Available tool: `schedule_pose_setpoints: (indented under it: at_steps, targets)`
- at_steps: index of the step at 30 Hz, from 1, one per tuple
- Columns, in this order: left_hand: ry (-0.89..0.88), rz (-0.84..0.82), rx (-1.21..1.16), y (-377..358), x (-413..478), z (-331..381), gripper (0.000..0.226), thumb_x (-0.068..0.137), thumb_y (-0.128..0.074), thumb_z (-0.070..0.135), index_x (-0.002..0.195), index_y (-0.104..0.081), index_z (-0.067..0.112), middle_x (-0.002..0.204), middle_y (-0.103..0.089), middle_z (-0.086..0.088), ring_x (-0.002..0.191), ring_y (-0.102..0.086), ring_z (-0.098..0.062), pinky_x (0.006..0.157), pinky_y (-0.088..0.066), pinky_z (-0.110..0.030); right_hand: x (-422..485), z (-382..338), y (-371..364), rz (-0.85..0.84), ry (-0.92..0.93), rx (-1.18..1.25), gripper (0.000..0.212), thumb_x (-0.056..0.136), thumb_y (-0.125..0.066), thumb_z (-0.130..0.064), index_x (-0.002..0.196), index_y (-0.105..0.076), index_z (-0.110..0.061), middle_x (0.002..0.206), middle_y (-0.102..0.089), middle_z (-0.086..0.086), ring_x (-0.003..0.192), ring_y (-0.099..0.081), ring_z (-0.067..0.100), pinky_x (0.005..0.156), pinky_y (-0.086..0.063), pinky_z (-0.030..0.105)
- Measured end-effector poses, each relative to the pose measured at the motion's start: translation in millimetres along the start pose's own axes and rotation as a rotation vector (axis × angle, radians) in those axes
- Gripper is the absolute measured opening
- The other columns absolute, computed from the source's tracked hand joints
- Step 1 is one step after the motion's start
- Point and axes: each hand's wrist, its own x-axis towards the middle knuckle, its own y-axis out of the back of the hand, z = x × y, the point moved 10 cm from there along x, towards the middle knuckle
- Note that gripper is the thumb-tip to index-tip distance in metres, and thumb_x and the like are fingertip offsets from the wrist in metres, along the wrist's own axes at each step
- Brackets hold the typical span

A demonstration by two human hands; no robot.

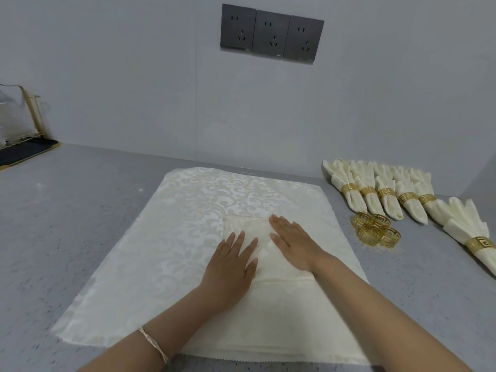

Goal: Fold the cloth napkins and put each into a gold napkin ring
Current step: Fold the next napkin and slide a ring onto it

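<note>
Two flat palms, left hand [230,267] and right hand [293,243], press the cream napkin [247,224]; seemingly folded square

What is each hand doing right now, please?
Left hand: open, fingers flat, pressing the folded napkin.
Right hand: open, flat on the same napkin.

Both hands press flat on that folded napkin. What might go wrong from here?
The folded napkin lies on a spread cloth; once the left hand and right hand lift, the fold may spring open, or the lower cloth may drag along. The loose gold napkin rings sit near that cloth's right edge, so a tug might scatter them.
</note>
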Motion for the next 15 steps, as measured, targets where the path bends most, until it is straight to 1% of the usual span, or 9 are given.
schedule_pose_setpoints:
  at_steps: [3, 5, 7, 8, 10, 11, 13, 15]
  targets:
    - [0.001, -0.007, 0.008, 1.2, -2.4, 1.4, 0.089, 0.066, 0.021, 0.058, 0.151, 0.003, 0.037, 0.161, 0.005, 0.003, 0.147, 0.009, -0.015, 0.112, 0.015, -0.025, -3.1, 0.4, 9.2, 0.031, 0.006, 0.017, 0.055, 0.102, -0.014, -0.042, 0.152, -0.002, -0.021, 0.160, 0.004, -0.008, 0.145, 0.008, 0.004, 0.116, 0.008, 0.023]
    - [0.004, -0.005, 0.014, 2.3, -2.1, 1.6, 0.089, 0.066, 0.022, 0.058, 0.150, 0.002, 0.038, 0.161, 0.004, 0.003, 0.148, 0.008, -0.015, 0.112, 0.014, -0.025, -16.2, -10.5, 27.5, 0.155, 0.069, 0.084, 0.056, 0.101, -0.014, -0.045, 0.152, -0.011, -0.022, 0.159, -0.003, -0.012, 0.144, 0.004, 0.001, 0.116, 0.007, 0.022]
    - [0.003, -0.002, 0.013, 3.1, -1.3, 1.3, 0.089, 0.066, 0.021, 0.058, 0.150, 0.002, 0.039, 0.161, 0.004, 0.002, 0.148, 0.008, -0.015, 0.112, 0.014, -0.024, -39.0, -27.6, 47.3, 0.279, 0.182, 0.129, 0.056, 0.100, -0.012, -0.048, 0.149, -0.027, -0.026, 0.154, -0.018, -0.016, 0.143, -0.009, -0.003, 0.116, 0.000, 0.018]
    - [-0.002, -0.003, 0.007, 2.4, -1.7, 1.6, 0.088, 0.067, 0.020, 0.058, 0.150, 0.001, 0.039, 0.161, 0.003, 0.002, 0.148, 0.007, -0.016, 0.111, 0.015, -0.024, -52.0, -34.8, 52.2, 0.294, 0.233, 0.138, 0.054, 0.100, -0.015, -0.048, 0.145, -0.036, -0.027, 0.151, -0.028, -0.017, 0.140, -0.020, -0.003, 0.116, -0.007, 0.018]
    - [-0.008, 0.000, -0.007, 1.6, -2.1, 1.4, 0.086, 0.068, 0.019, 0.058, 0.150, -0.001, 0.040, 0.161, 0.001, 0.002, 0.148, 0.007, -0.016, 0.109, 0.016, -0.023, -73.8, -42.4, 51.6, 0.248, 0.297, 0.094, 0.050, 0.098, -0.025, -0.050, 0.137, -0.048, -0.028, 0.142, -0.045, -0.016, 0.130, -0.039, -0.002, 0.110, -0.026, 0.020]
    - [-0.007, -0.002, -0.010, 1.5, -2.2, 1.0, 0.085, 0.069, 0.018, 0.058, 0.150, 0.000, 0.041, 0.161, 0.001, 0.002, 0.148, 0.007, -0.017, 0.109, 0.016, -0.023, -82.1, -42.9, 48.2, 0.207, 0.307, 0.044, 0.050, 0.096, -0.032, -0.054, 0.135, -0.050, -0.029, 0.139, -0.048, -0.016, 0.125, -0.044, 0.000, 0.106, -0.032, 0.021]
    - [-0.012, -0.009, -0.012, 1.7, -3.0, 2.0, 0.083, 0.069, 0.019, 0.058, 0.149, 0.002, 0.043, 0.161, 0.001, 0.003, 0.148, 0.007, -0.017, 0.109, 0.016, -0.023, -94.3, -40.1, 42.3, 0.158, 0.316, -0.086, 0.053, 0.091, -0.044, -0.057, 0.136, -0.049, -0.030, 0.138, -0.048, -0.018, 0.123, -0.046, 0.001, 0.101, -0.036, 0.021]
    - [-0.020, -0.020, -0.035, 2.9, -4.3, 3.9, 0.080, 0.070, 0.018, 0.058, 0.148, 0.002, 0.046, 0.161, 0.001, 0.004, 0.148, 0.008, -0.017, 0.110, 0.015, -0.024, -97.2, -35.4, 39.9, 0.159, 0.337, -0.165, 0.049, 0.090, -0.052, -0.047, 0.136, -0.049, -0.028, 0.137, -0.050, -0.016, 0.122, -0.047, 0.004, 0.099, -0.035, 0.020]
